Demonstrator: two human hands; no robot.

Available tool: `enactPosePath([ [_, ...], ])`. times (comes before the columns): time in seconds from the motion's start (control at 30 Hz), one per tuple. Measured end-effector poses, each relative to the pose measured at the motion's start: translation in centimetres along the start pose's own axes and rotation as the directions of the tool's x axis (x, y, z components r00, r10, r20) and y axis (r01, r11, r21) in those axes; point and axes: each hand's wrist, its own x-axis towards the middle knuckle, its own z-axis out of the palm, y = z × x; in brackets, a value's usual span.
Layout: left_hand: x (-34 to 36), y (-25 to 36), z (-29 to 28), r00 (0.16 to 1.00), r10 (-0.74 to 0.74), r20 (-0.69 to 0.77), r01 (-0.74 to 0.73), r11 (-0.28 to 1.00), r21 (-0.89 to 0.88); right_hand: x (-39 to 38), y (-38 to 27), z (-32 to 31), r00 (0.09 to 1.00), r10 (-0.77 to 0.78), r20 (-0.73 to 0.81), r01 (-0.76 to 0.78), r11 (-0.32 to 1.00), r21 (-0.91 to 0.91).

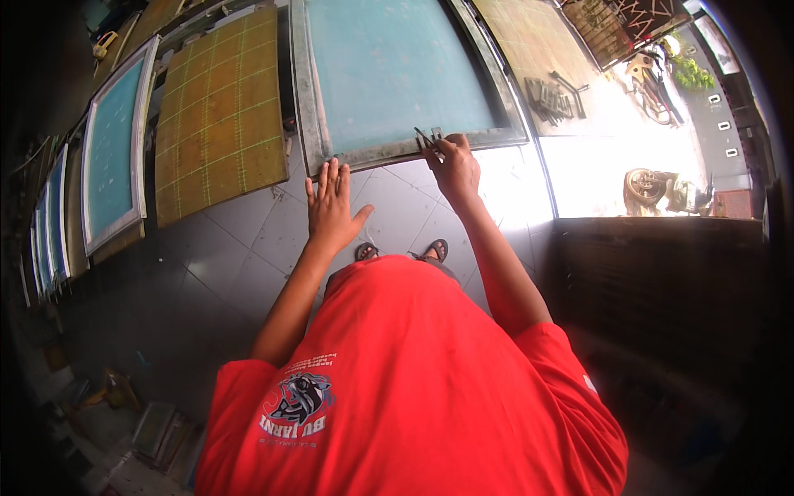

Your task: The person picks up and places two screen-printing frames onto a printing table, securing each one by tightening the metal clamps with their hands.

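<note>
Head view — frame [372, 155] holds teal panel [397, 74] — left fingers [333, 172] spread, right fingers [454, 144] pinching hardware [423, 139].

Framed screen [393, 74] ahead, board [219, 116] to its left, hardware [543, 99] right

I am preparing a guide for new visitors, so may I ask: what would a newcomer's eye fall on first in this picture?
Probably the red shirt, which fills the lower middle. Next comes the blue screen at top centre, with the left hand spread at its near edge and the right hand pinching a small dark piece there. The bright floor glares at right.
</note>
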Motion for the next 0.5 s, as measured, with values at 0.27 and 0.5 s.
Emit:
enactPosePath([
  [0.27, 0.09, -0.02, -0.26, 1.0, -0.006, 0.029, 0.006, 1.0, 0.013, 0.89, 0.3, 0.58, 0.984, -0.152, 0.093, 0.157, 0.986, -0.049],
  [0.5, 0.06, 0.0, -0.07, 1.0, 0.01, -0.009, -0.01, 1.0, 0.013, 0.93, 0.08, -0.11, 0.969, -0.146, 0.201, 0.149, 0.989, 0.005],
])
